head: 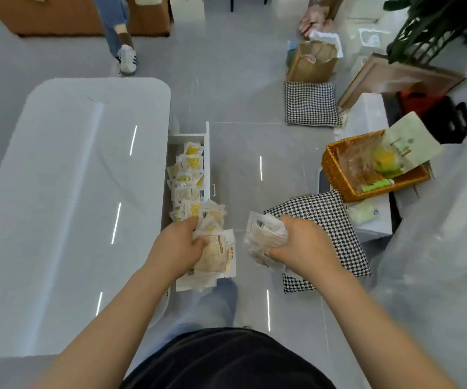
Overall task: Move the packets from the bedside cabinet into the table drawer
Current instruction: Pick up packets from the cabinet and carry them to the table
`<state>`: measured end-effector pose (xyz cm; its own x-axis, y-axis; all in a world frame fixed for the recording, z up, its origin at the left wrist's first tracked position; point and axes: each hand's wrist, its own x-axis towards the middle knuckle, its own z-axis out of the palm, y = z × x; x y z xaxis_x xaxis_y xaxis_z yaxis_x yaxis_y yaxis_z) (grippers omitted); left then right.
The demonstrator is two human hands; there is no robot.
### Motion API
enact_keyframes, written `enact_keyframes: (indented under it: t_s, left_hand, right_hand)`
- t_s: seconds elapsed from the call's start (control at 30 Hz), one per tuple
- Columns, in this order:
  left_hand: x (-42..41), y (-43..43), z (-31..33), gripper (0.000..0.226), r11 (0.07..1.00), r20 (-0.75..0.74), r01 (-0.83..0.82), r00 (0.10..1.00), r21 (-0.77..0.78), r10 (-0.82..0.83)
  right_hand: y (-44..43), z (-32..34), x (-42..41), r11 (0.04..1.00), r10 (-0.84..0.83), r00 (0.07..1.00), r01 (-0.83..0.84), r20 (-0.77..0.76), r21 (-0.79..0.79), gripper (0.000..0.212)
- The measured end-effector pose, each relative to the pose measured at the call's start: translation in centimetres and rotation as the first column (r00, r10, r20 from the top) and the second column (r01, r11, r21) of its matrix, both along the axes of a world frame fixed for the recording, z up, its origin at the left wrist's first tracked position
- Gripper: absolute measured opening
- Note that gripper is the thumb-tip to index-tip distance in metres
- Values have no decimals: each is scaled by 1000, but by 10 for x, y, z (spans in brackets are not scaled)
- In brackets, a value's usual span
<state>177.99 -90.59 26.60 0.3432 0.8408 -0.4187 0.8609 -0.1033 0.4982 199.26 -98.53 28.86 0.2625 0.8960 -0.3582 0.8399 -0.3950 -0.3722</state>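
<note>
The white table drawer stands pulled out from the right side of the white table. Several clear packets with yellow labels lie inside it. My left hand grips a bundle of packets at the drawer's near end. To its right, my right hand grips a second bundle of packets above the floor, apart from the drawer. The bedside cabinet is not in view.
A houndstooth cushion lies on the floor under my right hand, another farther back. A wicker basket with bags sits at the right. A second person's leg and shoe stand beyond the table. Paper bag and plant at the back right.
</note>
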Motion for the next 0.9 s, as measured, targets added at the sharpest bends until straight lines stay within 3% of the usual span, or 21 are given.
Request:
enact_keyframes:
  t_s: [0.5,0.7,0.9]
  left_hand:
    - [3,117,-6,7,947,-2,-318,948,-46,318]
    - [18,155,-17,14,863,-40,-502,865,-50,501]
    - [53,186,-26,14,719,-91,-691,723,-81,685]
  right_hand:
    - [198,-14,13,955,285,958,-286,-25,-85,28]
    - [277,-23,30,886,454,891,-452,-7,-101,23]
    - [363,-28,45,745,661,750,-656,1,-121,19]
